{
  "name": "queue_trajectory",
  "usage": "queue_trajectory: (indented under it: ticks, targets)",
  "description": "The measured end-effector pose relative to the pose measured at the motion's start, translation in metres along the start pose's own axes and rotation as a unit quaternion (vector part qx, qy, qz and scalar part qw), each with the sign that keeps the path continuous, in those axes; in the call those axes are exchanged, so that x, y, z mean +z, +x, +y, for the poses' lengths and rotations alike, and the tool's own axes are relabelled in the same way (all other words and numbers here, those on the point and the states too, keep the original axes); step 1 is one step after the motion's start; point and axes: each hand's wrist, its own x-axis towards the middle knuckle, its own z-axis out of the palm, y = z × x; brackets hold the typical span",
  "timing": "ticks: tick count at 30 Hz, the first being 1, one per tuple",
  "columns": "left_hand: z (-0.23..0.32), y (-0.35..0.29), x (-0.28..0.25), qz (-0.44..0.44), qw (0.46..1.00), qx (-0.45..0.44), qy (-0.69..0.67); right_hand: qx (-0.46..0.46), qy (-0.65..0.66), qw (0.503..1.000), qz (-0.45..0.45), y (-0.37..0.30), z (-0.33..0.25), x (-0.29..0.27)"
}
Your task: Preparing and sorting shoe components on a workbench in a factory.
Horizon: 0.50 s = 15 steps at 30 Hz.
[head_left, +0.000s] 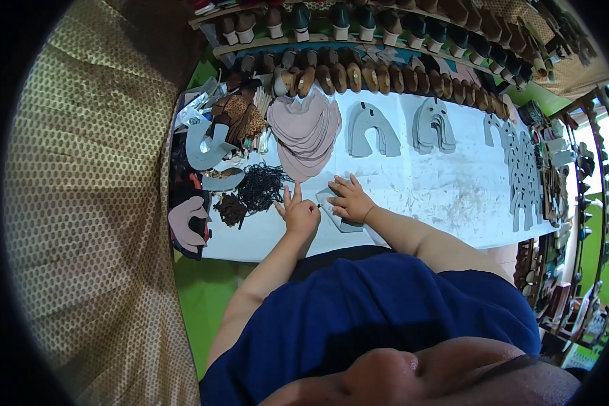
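My right hand [352, 201] lies spread and flat, its fingers on and beside a grey cut shoe piece [340, 218] at the near side of the white-covered table. To its left, my left hand [300, 214] pinches thumb and forefinger together at that piece's left edge, with the other fingers raised. A small dark bit shows at the pinch, too small to name. Left of this hand sits a heap of black strips [260, 187]. Just beyond the hands is a fanned stack of pinkish pieces [306, 135].
Stacks of grey arched pieces [371, 132] lie farther back, with more dark-slotted grey pieces [523, 172] at the right. Brown scraps [231, 210] and mixed materials [240, 115] crowd the left end. Shelves of shoe lasts [354, 78] line the back; a patterned curtain [101, 203] hangs left.
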Motion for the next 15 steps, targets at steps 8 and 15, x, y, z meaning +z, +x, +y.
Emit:
queue_trajectory:
  ticks: [8, 15]
  targets:
    - [-0.027, -0.011, 0.002, 0.083, 0.997, -0.008, -0.008, 0.063, 0.08, 0.995, 0.02, 0.003, -0.004, -0.006]
    - [-0.009, -0.004, -0.024, -0.014, 0.987, 0.148, 0.063, 0.058, 0.024, 0.998, -0.007, 0.002, -0.001, -0.001]
